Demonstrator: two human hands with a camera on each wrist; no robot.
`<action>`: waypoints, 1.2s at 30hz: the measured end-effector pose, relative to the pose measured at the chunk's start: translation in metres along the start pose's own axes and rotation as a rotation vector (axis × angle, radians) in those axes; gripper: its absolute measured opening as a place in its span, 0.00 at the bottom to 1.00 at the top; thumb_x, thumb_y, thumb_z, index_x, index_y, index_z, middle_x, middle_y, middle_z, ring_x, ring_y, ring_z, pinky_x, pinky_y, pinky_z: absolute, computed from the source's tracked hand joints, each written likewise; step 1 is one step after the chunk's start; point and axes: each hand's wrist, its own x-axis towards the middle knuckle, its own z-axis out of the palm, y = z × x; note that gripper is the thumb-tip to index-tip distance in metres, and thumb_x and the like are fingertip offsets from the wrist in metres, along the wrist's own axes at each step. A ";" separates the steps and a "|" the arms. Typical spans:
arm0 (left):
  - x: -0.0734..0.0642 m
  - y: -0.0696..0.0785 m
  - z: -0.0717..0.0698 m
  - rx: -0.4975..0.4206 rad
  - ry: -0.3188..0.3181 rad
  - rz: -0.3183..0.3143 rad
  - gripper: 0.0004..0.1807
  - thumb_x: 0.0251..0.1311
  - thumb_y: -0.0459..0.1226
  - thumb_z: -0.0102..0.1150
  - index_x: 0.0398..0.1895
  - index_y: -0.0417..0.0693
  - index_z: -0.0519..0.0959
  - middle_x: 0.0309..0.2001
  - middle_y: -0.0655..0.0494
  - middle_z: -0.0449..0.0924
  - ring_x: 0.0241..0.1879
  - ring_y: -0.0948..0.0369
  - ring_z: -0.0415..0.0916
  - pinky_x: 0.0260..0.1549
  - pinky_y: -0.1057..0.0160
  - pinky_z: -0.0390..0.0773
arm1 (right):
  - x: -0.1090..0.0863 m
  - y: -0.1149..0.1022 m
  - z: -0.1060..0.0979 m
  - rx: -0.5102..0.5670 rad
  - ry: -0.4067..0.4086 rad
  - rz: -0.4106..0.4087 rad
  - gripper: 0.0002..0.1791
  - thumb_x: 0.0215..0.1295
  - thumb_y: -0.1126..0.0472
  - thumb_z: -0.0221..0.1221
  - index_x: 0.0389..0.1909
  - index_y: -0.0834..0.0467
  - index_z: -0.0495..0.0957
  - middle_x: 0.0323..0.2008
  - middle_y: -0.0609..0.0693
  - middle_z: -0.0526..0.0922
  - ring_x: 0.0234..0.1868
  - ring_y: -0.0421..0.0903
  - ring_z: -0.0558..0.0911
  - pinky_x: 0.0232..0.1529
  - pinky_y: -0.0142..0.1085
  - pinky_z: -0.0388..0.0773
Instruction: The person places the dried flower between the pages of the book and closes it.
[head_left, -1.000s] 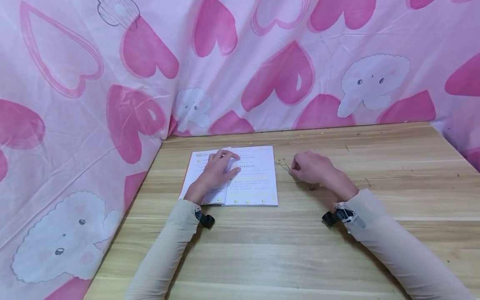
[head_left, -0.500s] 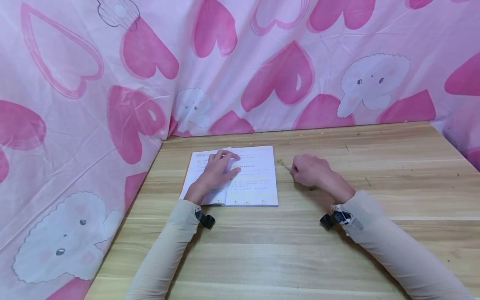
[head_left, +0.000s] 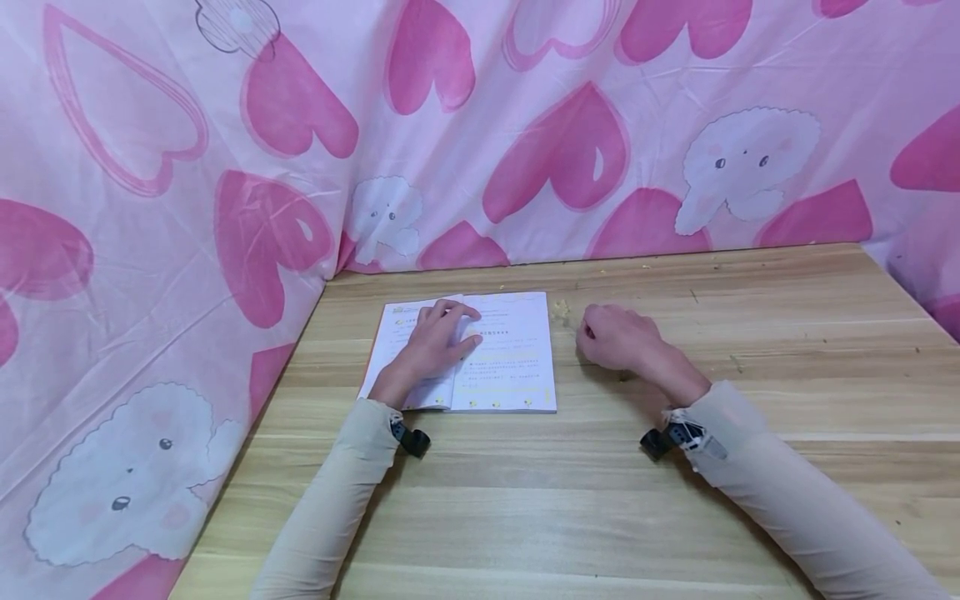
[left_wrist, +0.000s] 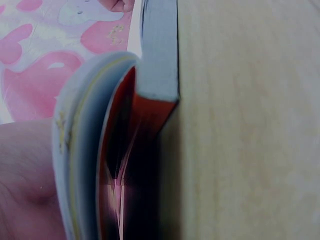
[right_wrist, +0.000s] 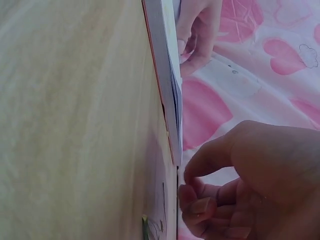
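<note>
The open book (head_left: 513, 354) lies flat on the wood-grain tabletop (head_left: 517, 508), left of center and near the back edge. The left hand (head_left: 427, 343) rests across the left page and the gutter, its fingers spread and slightly bent, with thumb and fingertips over the right page. In the left wrist view, the pages arch beside that hand. The right hand (head_left: 621, 337) stands to the right of the book, apart from it, thumb and index fingertips pressed together, pinching the yellow flower sprig (head_left: 560, 312). The sprig's blurred head is located between the right page edge and this hand. A green stem fragment (head_left: 737, 364) lies right of the right hand. A pink heart-patterned curtain (head_left: 558, 154) borders the tabletop at the back and left.
</note>
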 end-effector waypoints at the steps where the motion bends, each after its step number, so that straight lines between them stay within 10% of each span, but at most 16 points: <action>1: 0.000 0.000 0.000 -0.003 0.000 0.002 0.22 0.78 0.48 0.63 0.70 0.57 0.76 0.75 0.48 0.66 0.75 0.42 0.57 0.75 0.38 0.63 | 0.000 -0.001 0.000 0.013 0.009 -0.002 0.14 0.71 0.58 0.53 0.22 0.51 0.71 0.22 0.48 0.71 0.24 0.47 0.71 0.23 0.40 0.66; 15: -0.004 0.001 -0.002 -0.047 -0.009 0.032 0.27 0.73 0.49 0.69 0.71 0.52 0.76 0.75 0.47 0.67 0.73 0.43 0.59 0.74 0.38 0.66 | 0.004 -0.032 0.017 0.130 0.126 -0.055 0.07 0.72 0.55 0.59 0.35 0.52 0.80 0.29 0.48 0.80 0.32 0.47 0.78 0.30 0.38 0.71; 36: -0.003 0.005 -0.004 0.060 -0.017 0.066 0.33 0.71 0.54 0.70 0.72 0.50 0.75 0.76 0.51 0.72 0.70 0.45 0.65 0.73 0.43 0.67 | 0.033 -0.072 0.033 0.148 -0.005 -0.041 0.10 0.71 0.55 0.61 0.31 0.51 0.86 0.32 0.47 0.86 0.32 0.46 0.80 0.33 0.40 0.74</action>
